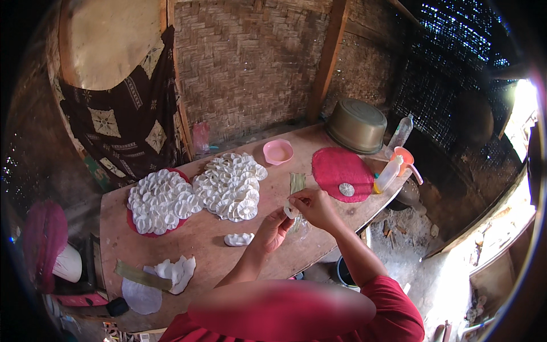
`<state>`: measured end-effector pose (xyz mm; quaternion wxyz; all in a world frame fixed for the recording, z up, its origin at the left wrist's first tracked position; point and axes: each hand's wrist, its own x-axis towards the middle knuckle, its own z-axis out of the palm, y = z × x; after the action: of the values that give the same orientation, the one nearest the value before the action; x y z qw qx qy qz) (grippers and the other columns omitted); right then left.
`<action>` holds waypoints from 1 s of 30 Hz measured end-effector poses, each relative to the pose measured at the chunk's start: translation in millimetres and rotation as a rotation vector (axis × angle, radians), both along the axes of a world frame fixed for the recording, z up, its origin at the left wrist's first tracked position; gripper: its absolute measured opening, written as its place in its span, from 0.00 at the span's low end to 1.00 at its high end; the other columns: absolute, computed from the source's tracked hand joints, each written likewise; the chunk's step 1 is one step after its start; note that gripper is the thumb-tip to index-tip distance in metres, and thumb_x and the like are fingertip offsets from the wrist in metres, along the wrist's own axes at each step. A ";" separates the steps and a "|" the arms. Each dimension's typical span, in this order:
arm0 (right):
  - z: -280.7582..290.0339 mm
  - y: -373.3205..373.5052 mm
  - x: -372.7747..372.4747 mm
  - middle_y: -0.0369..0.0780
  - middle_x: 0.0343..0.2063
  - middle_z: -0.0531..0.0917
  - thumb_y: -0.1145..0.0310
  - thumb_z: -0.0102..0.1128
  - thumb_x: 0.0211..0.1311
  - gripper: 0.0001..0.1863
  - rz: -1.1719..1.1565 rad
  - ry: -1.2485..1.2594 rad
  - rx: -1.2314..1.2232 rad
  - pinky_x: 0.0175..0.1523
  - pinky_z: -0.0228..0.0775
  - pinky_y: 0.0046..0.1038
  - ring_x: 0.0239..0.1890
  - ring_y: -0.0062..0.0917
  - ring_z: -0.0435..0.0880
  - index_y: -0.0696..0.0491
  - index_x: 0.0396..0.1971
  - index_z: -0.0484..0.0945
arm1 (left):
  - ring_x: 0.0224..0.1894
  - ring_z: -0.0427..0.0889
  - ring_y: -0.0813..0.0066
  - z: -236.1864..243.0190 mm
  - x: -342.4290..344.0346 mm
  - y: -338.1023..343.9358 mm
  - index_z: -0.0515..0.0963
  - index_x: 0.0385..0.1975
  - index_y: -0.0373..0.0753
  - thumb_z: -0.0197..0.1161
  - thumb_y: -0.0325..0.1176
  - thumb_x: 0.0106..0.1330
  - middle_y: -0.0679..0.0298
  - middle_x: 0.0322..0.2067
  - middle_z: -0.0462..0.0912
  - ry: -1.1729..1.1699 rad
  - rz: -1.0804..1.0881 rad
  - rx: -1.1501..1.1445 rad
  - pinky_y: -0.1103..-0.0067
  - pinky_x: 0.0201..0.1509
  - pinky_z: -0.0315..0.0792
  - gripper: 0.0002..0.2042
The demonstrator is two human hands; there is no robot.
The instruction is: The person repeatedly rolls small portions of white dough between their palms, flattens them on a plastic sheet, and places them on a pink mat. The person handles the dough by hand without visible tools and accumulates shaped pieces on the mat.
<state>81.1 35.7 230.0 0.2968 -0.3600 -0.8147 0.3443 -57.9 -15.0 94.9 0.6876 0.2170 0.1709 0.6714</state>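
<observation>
Over the table's near edge, my left hand (273, 230) pinches a small white disc (290, 211) between thumb and fingers. My right hand (313, 206) closes on the disc's upper edge, its fingertips partly hiding it. Beneath my hands lies a green leaf-like strip (297, 182), with something clear and crumpled by it. A short white roll or stack (239, 239) rests left of my left hand. Beyond it are two heaps of white pleated discs: one heap (232, 185) and another (162, 199) on a red round mat. One pleated disc (346, 189) sits alone on a second red mat (336, 165).
Toward the back stand a pink bowl (278, 152) and a large upturned metal pot (356, 125). A clear bottle (402, 130), a squeeze bottle (388, 174) and an orange dipper (405, 159) crowd the right end. White scraps (178, 273) and another green strip (142, 276) lie front left.
</observation>
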 end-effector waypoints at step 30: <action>6.8 2.3 -8.6 0.43 0.28 0.85 0.71 0.61 0.58 0.10 0.093 -0.026 -0.053 0.39 0.75 0.27 0.32 0.25 0.85 0.60 0.36 0.81 | 0.49 0.79 0.77 -11.3 -5.9 -2.3 0.69 0.54 0.36 0.59 0.27 0.66 0.64 0.49 0.76 -0.175 -0.041 0.001 0.84 0.54 0.76 0.17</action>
<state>72.5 38.1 236.8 0.2605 -0.3340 -0.8249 0.3744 -63.7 -17.3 83.7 0.7133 0.1613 0.1057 0.6738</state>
